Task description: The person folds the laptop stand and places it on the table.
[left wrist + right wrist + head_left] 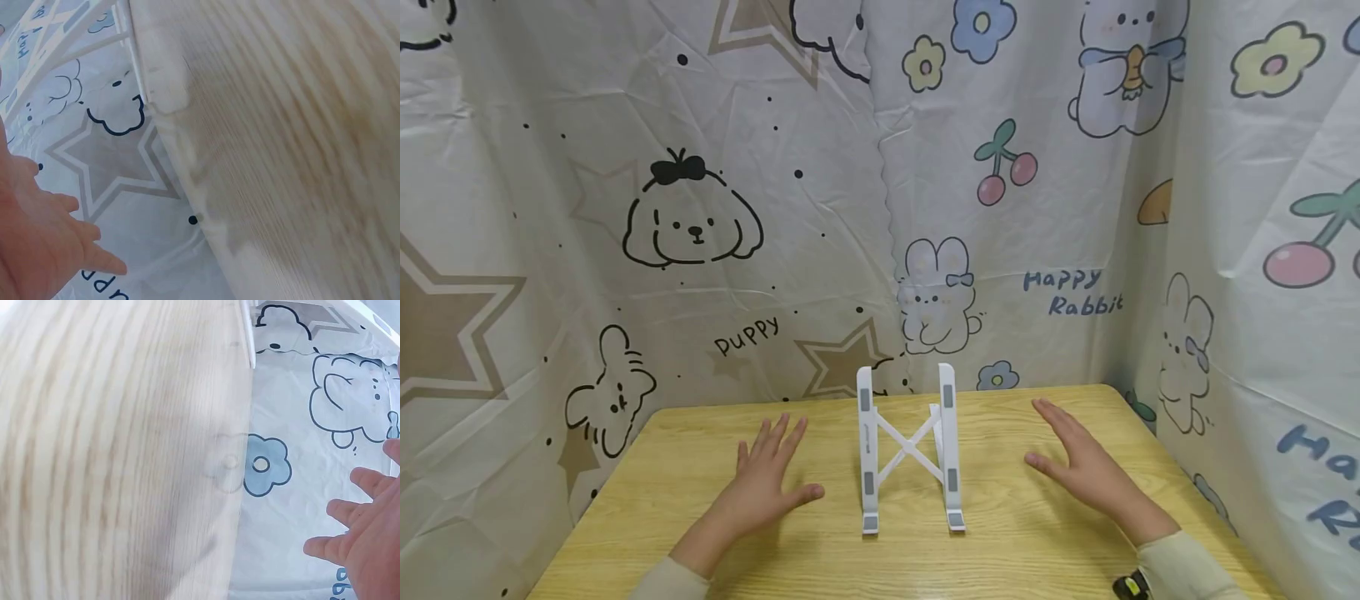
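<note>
A white folding laptop stand (908,447) stands unfolded on the wooden table, its two padded rails joined by a cross brace. To its left, my left hand (763,483) is held over the table with the fingers spread and nothing in it. My right hand (1086,467) is on the other side, farther from the stand, fingers extended and holding nothing. In the left wrist view, part of the laptop stand (59,47) shows at the upper left above the spread fingers of my left hand (44,237). My right hand (375,531) appears at the right edge of the right wrist view.
The light wooden table (820,575) reaches back to a printed curtain (820,275) with puppies, rabbits and stars. More of the curtain hangs along the left and right sides. A dark strap with a yellow-marked device (1131,585) sits at the right sleeve.
</note>
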The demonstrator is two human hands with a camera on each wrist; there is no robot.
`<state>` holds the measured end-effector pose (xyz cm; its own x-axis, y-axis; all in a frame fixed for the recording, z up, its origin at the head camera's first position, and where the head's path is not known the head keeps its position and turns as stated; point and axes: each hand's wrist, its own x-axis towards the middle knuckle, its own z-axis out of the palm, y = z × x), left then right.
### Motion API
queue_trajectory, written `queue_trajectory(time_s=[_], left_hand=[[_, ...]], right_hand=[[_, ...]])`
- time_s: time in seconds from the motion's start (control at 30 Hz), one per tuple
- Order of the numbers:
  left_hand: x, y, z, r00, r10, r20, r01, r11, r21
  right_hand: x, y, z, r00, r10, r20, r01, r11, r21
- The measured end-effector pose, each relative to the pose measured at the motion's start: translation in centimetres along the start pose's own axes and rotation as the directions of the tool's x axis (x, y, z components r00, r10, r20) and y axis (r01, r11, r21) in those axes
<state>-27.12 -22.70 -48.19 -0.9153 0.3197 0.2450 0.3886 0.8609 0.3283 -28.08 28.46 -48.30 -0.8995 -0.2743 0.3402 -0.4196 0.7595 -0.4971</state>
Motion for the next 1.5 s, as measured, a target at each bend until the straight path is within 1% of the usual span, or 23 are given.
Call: queue_trajectory(time_s=[0.13, 0.23, 0.3, 0.37, 0.47, 0.53, 0.6, 0.67, 0.77, 0.87, 0.93, 1.0, 1.17, 1.27, 1.33, 1.43, 1.5], left_hand=[[0.2, 0.3, -0.2, 1.000, -0.004, -0.013, 0.003, 0.997, -0.080], [0.4, 0.6, -0.3, 1.000, -0.010, -0.010, 0.009, 0.987, -0.158], [0.5, 0.6, -0.3, 1.000, -0.026, 0.006, 0.027, 0.973, -0.229], [0.6, 0.7, -0.2, 0.998, -0.048, 0.028, 0.054, 0.951, -0.303], [0.7, 0.7, -0.2, 0.996, -0.071, 0.054, 0.086, 0.920, -0.383], [0.7, 0.9, -0.2, 0.995, -0.080, 0.060, 0.098, 0.895, -0.435], [0.7, 1.1, -0.2, 0.995, -0.082, 0.064, 0.103, 0.863, -0.495], [0.8, 1.2, -0.1, 0.993, -0.093, 0.072, 0.118, 0.820, -0.561], [0.9, 1.5, 0.0, 0.990, -0.111, 0.090, 0.143, 0.746, -0.651], [1.0, 1.6, 0.2, 0.987, -0.127, 0.100, 0.159, 0.678, -0.718], [1.1, 1.7, 0.3, 0.986, -0.133, 0.101, 0.163, 0.637, -0.754], [1.2, 1.7, 0.5, 0.984, -0.141, 0.105, 0.169, 0.603, -0.779], [1.5, 1.7, 0.9, 0.976, -0.166, 0.142, 0.209, 0.513, -0.833], [1.6, 1.7, 1.1, 0.973, -0.171, 0.156, 0.220, 0.478, -0.850], [1.7, 1.8, 1.2, 0.973, -0.170, 0.156, 0.219, 0.468, -0.856], [1.9, 2.0, 1.3, 0.972, -0.169, 0.160, 0.222, 0.461, -0.860], [2.0, 2.2, 1.3, 0.972, -0.171, 0.160, 0.222, 0.461, -0.859]], right_hand=[[0.0, -0.2, -0.1, 1.000, 0.022, -0.015, -0.021, 0.998, 0.060], [0.0, -0.3, -0.1, 0.999, 0.033, -0.025, -0.030, 0.994, 0.104], [0.0, -0.5, 0.0, 0.999, 0.034, -0.034, -0.029, 0.989, 0.146], [0.0, -0.6, 0.1, 0.999, 0.032, -0.044, -0.023, 0.981, 0.192], [0.1, -0.6, 0.3, 0.998, 0.032, -0.050, -0.018, 0.964, 0.265], [0.1, -0.7, 0.3, 0.998, 0.034, -0.045, -0.018, 0.951, 0.310], [0.2, -0.8, 0.3, 0.999, 0.037, -0.031, -0.024, 0.931, 0.364], [0.2, -1.0, 0.3, 0.999, 0.045, -0.012, -0.035, 0.904, 0.427], [0.3, -1.2, 0.5, 0.998, 0.064, 0.029, -0.070, 0.851, 0.521], [0.4, -1.2, 0.8, 0.992, 0.103, 0.073, -0.127, 0.800, 0.586], [0.5, -1.2, 1.0, 0.988, 0.121, 0.098, -0.156, 0.775, 0.612], [0.6, -1.3, 1.2, 0.983, 0.140, 0.120, -0.184, 0.749, 0.637], [0.8, -1.3, 1.7, 0.974, 0.160, 0.162, -0.228, 0.678, 0.699], [1.0, -1.3, 2.0, 0.971, 0.165, 0.174, -0.239, 0.633, 0.736], [1.0, -1.3, 2.2, 0.970, 0.166, 0.177, -0.242, 0.611, 0.753], [1.1, -1.3, 2.6, 0.969, 0.170, 0.179, -0.246, 0.602, 0.759], [1.2, -1.3, 2.8, 0.967, 0.180, 0.179, -0.252, 0.599, 0.760]])
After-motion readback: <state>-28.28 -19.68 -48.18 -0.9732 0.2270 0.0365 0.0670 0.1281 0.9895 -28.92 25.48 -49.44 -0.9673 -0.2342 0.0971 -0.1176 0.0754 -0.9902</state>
